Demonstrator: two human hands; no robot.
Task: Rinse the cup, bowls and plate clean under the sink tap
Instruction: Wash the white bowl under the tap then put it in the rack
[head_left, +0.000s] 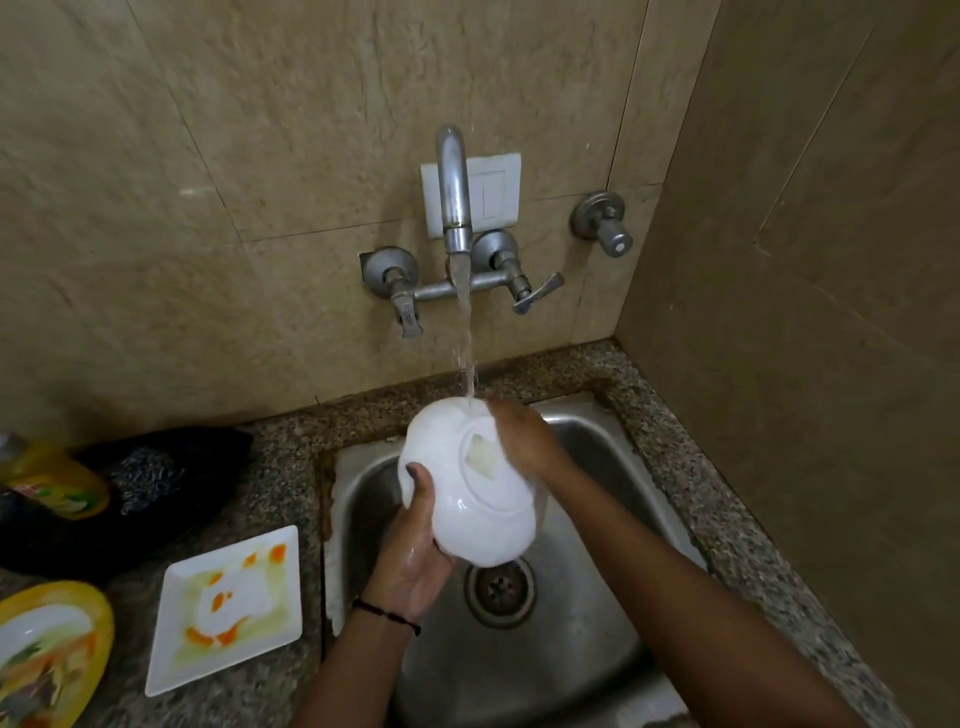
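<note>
Yellow plate (101, 631), bottle (57, 488): partly off left edge.

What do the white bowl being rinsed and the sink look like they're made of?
The white bowl looks like glazed ceramic, or possibly melamine: it is opaque and glossy, with bright highlights. The sink looks like brushed stainless steel: it is grey with a dull metallic sheen.

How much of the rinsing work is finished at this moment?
Nothing visible looks finished yet. In hand: the round white ceramic bowl, upturned under the running steel tap, left hand gripping its rim, right hand on its underside. Left: the square white plate with orange stains and the yellow-rimmed dish with food scraps, both on the granite counter.
</note>
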